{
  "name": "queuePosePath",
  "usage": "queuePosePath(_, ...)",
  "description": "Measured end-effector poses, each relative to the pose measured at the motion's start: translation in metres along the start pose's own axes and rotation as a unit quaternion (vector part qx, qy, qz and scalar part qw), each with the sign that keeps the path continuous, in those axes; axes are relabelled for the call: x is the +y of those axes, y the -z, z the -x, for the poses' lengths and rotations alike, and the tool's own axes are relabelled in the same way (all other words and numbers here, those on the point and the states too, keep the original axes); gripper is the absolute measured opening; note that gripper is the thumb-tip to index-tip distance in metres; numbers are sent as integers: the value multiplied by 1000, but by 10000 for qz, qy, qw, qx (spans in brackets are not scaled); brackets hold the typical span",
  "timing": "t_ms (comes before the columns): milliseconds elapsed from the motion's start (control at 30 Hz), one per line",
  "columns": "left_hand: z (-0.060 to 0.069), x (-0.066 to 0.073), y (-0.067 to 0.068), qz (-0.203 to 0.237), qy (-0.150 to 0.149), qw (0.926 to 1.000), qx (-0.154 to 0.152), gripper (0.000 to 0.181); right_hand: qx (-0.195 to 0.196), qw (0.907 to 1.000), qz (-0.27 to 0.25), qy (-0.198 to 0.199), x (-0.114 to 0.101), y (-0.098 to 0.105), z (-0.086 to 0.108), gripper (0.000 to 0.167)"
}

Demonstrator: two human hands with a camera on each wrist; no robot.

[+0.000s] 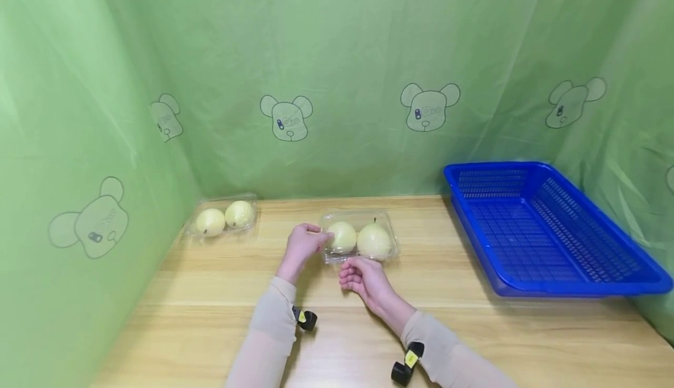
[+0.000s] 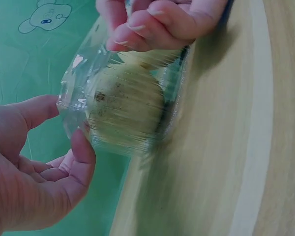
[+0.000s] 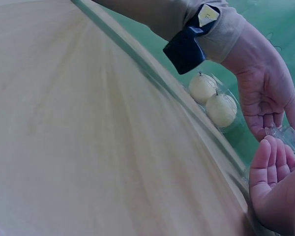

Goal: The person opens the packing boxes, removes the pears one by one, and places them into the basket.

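A clear plastic box (image 1: pixel 363 217) with two round pale-yellow pears (image 1: pixel 374 241) stands on the table in front of me. With thumb and finger, my left hand (image 1: pixel 304 244) pinches its left edge; the left wrist view shows this hand (image 2: pixel 44 162) close up at the thin plastic rim (image 2: pixel 71 105). At the front edge of the box is my right hand (image 1: pixel 367 281), fingers bent, pinching the plastic rim there. Part of that contact is hidden by the fingers. The right wrist view shows the right hand (image 3: pixel 278 189) beside the left one (image 3: pixel 265 93).
Another clear box with two pears (image 1: pixel 210 222) lies at the back left of the wooden table (image 1: pixel 210 294), near the green curtain (image 1: pixel 347 37). To the right stands a blue plastic basket (image 1: pixel 495 277) with perforated sides.
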State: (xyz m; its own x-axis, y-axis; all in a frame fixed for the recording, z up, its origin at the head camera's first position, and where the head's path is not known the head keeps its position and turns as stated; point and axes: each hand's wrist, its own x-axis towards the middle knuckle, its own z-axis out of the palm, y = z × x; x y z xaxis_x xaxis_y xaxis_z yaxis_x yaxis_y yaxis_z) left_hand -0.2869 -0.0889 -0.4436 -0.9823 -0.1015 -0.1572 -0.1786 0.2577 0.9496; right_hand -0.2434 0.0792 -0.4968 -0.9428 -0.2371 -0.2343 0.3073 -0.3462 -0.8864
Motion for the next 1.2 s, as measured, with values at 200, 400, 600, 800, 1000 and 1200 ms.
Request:
queuePosePath(200,1,-1,0,-170,-39,9998,6,46,34,10000,37,72,2,-2,0,19)
queuePosePath(400,2,-2,2,-228,-120,9996,-122,41,97,9999,45,18,3,-3,1,18)
queuePosePath(600,-1,-6,1,165,-211,9987,-422,40,63,10000,51,16,3,-3,1,19)
queuePosePath(800,-2,-8,2,160,-269,9979,-575,36,110,9999,63,103,3,-5,2,18)
queuePosePath(1000,-1,-8,2,-38,-337,9971,-681,30,211,9997,23,85,4,-6,3,19)
queuePosePath(1200,-1,-6,2,-192,-364,9966,-710,29,268,9996,56,102,5,-7,5,19)
